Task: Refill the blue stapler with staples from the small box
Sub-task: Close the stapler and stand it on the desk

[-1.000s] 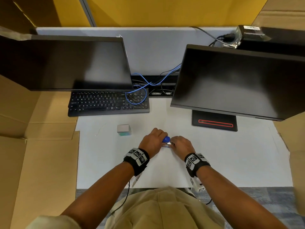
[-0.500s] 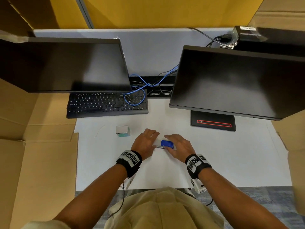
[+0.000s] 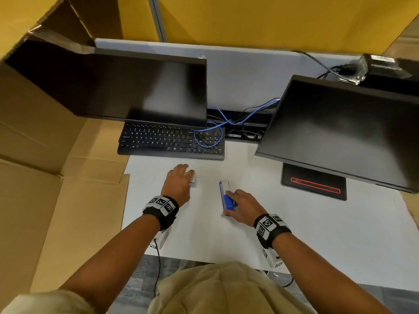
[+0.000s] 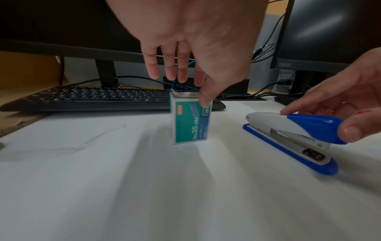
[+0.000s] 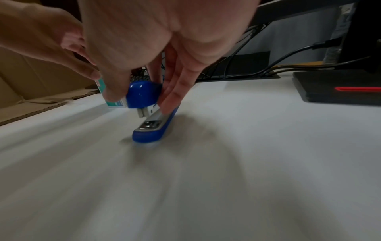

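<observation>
From the head camera, my left hand (image 3: 179, 184) lay over the small box (image 3: 193, 179) of staples in front of the keyboard (image 3: 171, 141), while my right hand (image 3: 243, 206) held the blue stapler (image 3: 226, 196) at its near end, flat on the white desk (image 3: 294, 234) and pointing away from me, a short gap to the right of the box. From the left wrist camera, the box (image 4: 190, 119) stood on end, its top looking open, though blur hid what was inside; my thumb (image 4: 205, 96) pressed its front face near the top and my other fingers (image 4: 167, 68) hung straight and slightly spread behind it, so whether they touched its back I could not tell. I judged that the grip should close front and back and keep the box upright, so no strips spilled out. The stapler (image 4: 292, 137) lay closed beside it, so its top would have to be swung up before anything could go in. From the right wrist camera, my thumb (image 5: 112, 88) and fingers (image 5: 173, 94) pinched the rounded blue cap of the stapler (image 5: 144, 107) from both sides, the base resting on the desk. Steadying that base seemed wise to me while the lid was lifted. Around me were two dark monitors (image 3: 340, 132), a black stand (image 3: 314, 182) with a red stripe, a tangle of cables (image 3: 217, 132), and cardboard (image 3: 56, 177) to the left. Nothing lay between box and stapler; a thin thread-like scrap (image 4: 86, 141) sat harmlessly left of the box.
</observation>
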The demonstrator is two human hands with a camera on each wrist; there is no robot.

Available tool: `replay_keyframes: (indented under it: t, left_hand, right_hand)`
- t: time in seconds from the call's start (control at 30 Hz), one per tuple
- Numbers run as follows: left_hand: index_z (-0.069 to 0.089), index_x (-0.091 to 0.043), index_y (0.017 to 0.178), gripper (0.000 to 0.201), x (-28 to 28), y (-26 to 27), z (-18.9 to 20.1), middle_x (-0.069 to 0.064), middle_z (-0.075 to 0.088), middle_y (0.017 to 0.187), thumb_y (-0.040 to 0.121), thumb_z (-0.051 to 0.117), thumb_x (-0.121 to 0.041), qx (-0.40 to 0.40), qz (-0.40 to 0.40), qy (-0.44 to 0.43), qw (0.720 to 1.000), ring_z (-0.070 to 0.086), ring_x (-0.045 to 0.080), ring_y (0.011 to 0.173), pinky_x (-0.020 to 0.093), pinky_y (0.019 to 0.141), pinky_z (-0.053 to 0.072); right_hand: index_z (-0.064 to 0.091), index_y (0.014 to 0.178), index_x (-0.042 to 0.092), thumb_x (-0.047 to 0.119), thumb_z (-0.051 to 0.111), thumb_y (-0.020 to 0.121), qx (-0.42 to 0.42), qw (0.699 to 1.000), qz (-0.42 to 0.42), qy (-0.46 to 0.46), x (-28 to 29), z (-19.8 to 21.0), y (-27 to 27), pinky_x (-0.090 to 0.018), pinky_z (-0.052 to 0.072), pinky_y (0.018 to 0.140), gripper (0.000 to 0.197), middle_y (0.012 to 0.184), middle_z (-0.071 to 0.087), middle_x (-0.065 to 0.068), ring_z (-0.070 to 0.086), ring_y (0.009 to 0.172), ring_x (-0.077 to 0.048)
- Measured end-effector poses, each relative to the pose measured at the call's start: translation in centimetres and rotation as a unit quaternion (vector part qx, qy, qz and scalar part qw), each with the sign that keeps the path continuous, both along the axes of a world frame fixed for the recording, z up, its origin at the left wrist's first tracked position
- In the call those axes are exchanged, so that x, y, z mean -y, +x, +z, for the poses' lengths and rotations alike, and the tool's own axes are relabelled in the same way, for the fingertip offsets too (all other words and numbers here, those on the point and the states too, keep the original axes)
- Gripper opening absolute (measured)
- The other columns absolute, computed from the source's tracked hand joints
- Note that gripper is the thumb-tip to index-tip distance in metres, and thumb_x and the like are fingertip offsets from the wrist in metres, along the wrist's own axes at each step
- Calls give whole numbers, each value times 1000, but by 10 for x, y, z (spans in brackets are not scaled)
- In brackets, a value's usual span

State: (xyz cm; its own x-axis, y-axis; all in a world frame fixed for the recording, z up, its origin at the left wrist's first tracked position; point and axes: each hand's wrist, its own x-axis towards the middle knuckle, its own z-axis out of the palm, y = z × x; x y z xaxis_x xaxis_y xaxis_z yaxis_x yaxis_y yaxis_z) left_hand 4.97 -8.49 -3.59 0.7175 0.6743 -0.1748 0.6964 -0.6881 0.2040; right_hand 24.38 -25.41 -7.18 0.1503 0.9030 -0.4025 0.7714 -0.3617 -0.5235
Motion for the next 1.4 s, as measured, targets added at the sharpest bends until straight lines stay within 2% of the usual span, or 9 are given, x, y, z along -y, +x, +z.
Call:
replay_keyframes:
  t: [0.07, 0.17, 0.33, 0.47, 0.6, 0.83, 1.0, 1.4]
  left_hand:
    - [68, -4, 112, 58, -1, 0, -3, 23, 64, 119, 56, 79, 3, -9, 9, -22, 1000, 59, 43, 111, 48, 91, 51]
    - [66, -8, 115, 53, -4, 1, -1, 17, 68, 106, 64, 70, 7, -9, 23, -49, 999, 63, 40, 96, 42, 76, 56]
    - [56, -13, 125, 44, -10, -3, 1, 13, 63, 106, 81, 62, -8, -51, 39, -31, 997, 59, 32, 95, 39, 69, 53]
    - [52, -14, 130, 40, -14, -11, -2, 17, 60, 107, 92, 53, -26, -43, 87, -44, 994, 61, 35, 95, 39, 74, 51]
    - [50, -18, 132, 45, -19, -18, -5, 18, 58, 114, 94, 52, -41, -23, 146, -66, 987, 61, 36, 97, 38, 79, 51]
    - [43, -21, 140, 51, -26, -26, -6, 17, 52, 128, 95, 51, -44, -20, 184, -88, 979, 59, 35, 109, 39, 90, 51]
    - [45, -20, 138, 51, -38, -33, -5, 17, 54, 126, 94, 52, -44, -24, 194, -83, 977, 59, 33, 108, 37, 88, 52]
    - [44, -19, 137, 52, -44, -33, -4, 15, 53, 127, 94, 53, -45, -32, 187, -90, 978, 59, 32, 108, 36, 89, 52]
  right_hand:
    - [40, 143, 16, 51, 69, 81, -11, 1000, -6, -2, -2, -1, 0, -26, 44, 97, 77, 132, 44, -2, 51, 113, -21]
    - [42, 142, 15, 46, 76, 77, -47, 998, -32, 3, -4, -2, 0, -31, 45, 105, 80, 148, 33, -1, 47, 126, -21]
    - [35, 147, 13, 45, 74, 79, -59, 998, -27, -22, -20, -1, -8, -37, 41, 111, 84, 157, 24, -6, 37, 138, -25]
    - [34, 147, 12, 47, 72, 80, -40, 999, -1, -30, -40, 5, -22, -36, 35, 115, 84, 157, 24, -7, 32, 140, -26]
    - [35, 147, 11, 45, 70, 83, -29, 999, 25, -30, -62, 10, -38, -35, 34, 114, 81, 157, 24, -8, 32, 140, -27]
    - [36, 145, 8, 43, 69, 84, -13, 999, 47, -24, -96, 17, -66, -33, 33, 111, 78, 153, 27, -10, 35, 136, -29]
    - [39, 142, 7, 43, 68, 85, -4, 999, 36, -24, -113, 22, -80, -35, 33, 112, 74, 153, 28, -12, 37, 135, -31]
    - [44, 137, 7, 47, 67, 84, 21, 999, 22, -19, -123, 27, -87, -35, 42, 104, 70, 144, 37, -12, 49, 123, -31]
